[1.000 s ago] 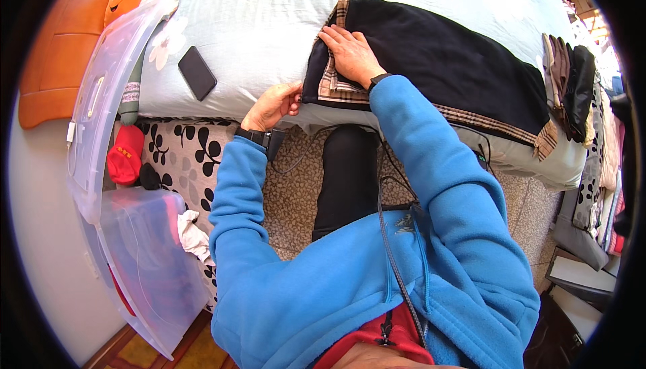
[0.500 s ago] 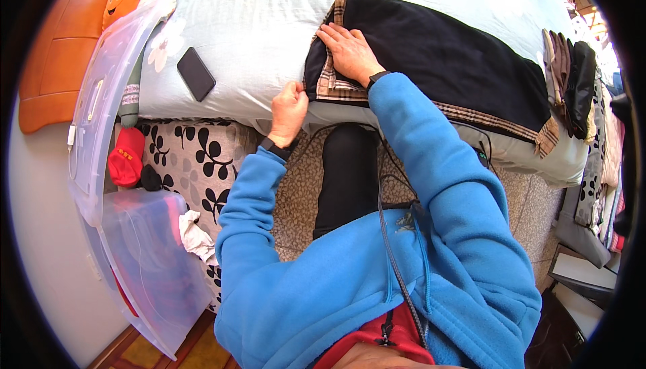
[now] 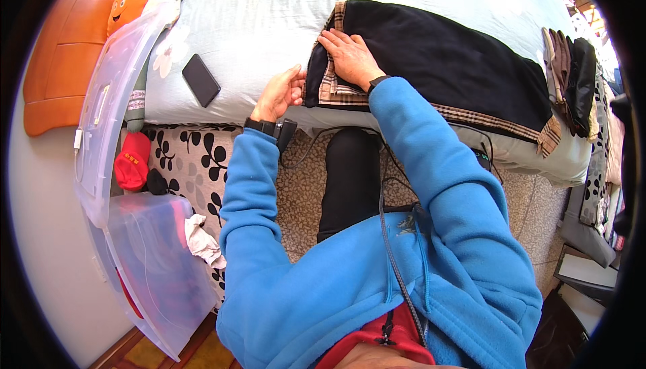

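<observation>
In the head view, the only 1 here, a black garment (image 3: 437, 53) with plaid trim (image 3: 330, 93) lies flattened along the near edge of a pale bed (image 3: 256, 19). The person's right hand (image 3: 351, 59) lies palm down on the garment's left end, fingers stretched out and resting on cloth and trim, gripping nothing. The left hand (image 3: 277, 96) is at the garment's left edge with its fingers curled; whether they pinch the cloth I cannot tell.

At the lower left, a translucent plastic bin (image 3: 151, 248) sits by a leaf-patterned bench (image 3: 195, 167). Pink and red patches show through its walls, but their shape is blurred, and I cannot tell whether they lie inside or behind. A crumpled white cloth (image 3: 204, 242) lies at the bin's right edge. Above the bin, a clear plastic panel (image 3: 111, 117), much like a lid, stands on edge against the bed's left side; a red cap (image 3: 132, 160) is just beside it.

On the bed, 1 dark phone (image 3: 201, 80) lies well apart from the garment, to its left. An orange plush toy (image 3: 128, 4) sits near the orange headboard (image 3: 64, 53). Dark folded clothes (image 3: 580, 83) lie at the bed's right edge, just beyond the garment's far end.
</observation>
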Available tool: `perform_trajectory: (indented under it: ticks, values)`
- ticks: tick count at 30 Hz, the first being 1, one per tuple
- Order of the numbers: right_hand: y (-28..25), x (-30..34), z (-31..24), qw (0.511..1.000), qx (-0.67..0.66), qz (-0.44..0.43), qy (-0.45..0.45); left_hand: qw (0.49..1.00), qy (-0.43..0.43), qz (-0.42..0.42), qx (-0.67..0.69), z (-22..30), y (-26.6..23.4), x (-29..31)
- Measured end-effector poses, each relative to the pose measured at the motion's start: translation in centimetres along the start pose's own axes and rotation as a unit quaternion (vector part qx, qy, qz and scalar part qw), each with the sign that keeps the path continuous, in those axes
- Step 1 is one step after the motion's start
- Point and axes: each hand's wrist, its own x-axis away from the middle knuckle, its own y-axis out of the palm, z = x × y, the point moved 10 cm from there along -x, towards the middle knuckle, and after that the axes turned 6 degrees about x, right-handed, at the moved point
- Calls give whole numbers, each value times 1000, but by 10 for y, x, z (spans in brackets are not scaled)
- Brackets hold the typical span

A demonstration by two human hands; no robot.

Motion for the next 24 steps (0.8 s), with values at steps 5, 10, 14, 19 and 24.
perform_trajectory:
  ticks: [5, 10, 14, 19, 24]
  values:
    - [-1, 0, 0, 1000, 2, 12, -3, 999, -5, -41, 13, 1, 10, -13]
    - [-1, 0, 1, 1000, -2, 12, 1, 996, -40, -34, 66, -1, 8, -21]
    - [-2, 0, 1, 1000, -4, 11, 4, 995, -42, -53, 68, 0, 14, -23]
    - [-1, 0, 1, 1000, -7, 11, 3, 997, -26, -45, 59, 2, 17, -21]
    - [2, 0, 2, 1000, -6, 4, 5, 997, -22, -42, 63, 5, 20, -22]
